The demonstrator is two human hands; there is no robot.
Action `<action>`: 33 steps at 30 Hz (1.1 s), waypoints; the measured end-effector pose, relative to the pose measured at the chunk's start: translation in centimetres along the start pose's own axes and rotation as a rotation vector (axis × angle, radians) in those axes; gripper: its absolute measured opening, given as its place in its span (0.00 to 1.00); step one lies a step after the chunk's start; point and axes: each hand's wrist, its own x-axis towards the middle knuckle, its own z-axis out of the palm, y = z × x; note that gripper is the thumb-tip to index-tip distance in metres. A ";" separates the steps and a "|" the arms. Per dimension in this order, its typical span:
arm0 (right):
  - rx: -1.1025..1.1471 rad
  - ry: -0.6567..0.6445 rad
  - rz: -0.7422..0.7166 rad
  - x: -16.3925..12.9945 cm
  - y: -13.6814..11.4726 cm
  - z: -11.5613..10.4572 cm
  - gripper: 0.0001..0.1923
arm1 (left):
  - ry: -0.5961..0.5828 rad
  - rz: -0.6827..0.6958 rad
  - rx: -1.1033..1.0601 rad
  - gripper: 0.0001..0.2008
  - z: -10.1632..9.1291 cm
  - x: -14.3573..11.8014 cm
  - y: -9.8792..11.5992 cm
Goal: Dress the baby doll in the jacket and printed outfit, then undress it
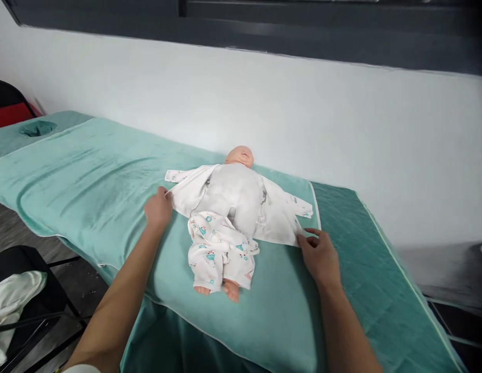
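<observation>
Outward of the left hand (158,209), the pale green sheet (93,166) offers a broad open stretch with only low creases. Outward of the right hand (319,255), the darker green cover (347,220) leaves room too. Between the hands, the doll (236,186) and its spread white shirt (277,215) block a low sideways pass; above them is open air. Nearer the person, the patterned trousers (221,248) fill the middle, with bare sheet on either side. Beyond both hands, the wall (264,98) closes the far edge.

A black chair (52,295) bears a white cloth (11,298), and a dark panel (272,33) tops the wall (349,119).
</observation>
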 end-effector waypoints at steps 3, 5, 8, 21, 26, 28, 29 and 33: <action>-0.194 -0.007 -0.008 -0.6 -1.0 0.4 0.24 | 0.000 0.034 0.097 0.16 0.2 -0.4 0.4; -0.309 -0.031 0.023 -1.0 -1.6 0.5 0.23 | 0.047 0.101 0.129 0.15 0.2 -0.5 0.6; -0.408 -0.005 0.006 -1.7 -2.5 0.6 0.21 | 0.150 0.296 0.118 0.14 0.2 -0.9 1.0; -0.150 -0.224 -0.785 -4.5 -6.1 3.9 0.08 | -0.159 0.876 0.015 0.10 0.7 -2.9 2.3; 0.052 -0.185 -0.763 -4.2 -5.7 3.8 0.04 | -0.211 0.685 -0.313 0.19 0.2 -3.0 2.5; 0.157 -0.165 -0.766 -4.4 -6.0 3.8 0.03 | -0.292 0.560 -0.553 0.19 -0.2 -3.2 2.6; 0.207 -0.174 -0.769 -4.5 -6.2 3.8 0.03 | -0.353 0.505 -0.670 0.18 -0.5 -3.3 2.5; 0.356 -0.316 -0.762 -4.9 -6.8 3.8 0.04 | -0.679 0.414 -0.935 0.15 -1.3 -3.3 2.2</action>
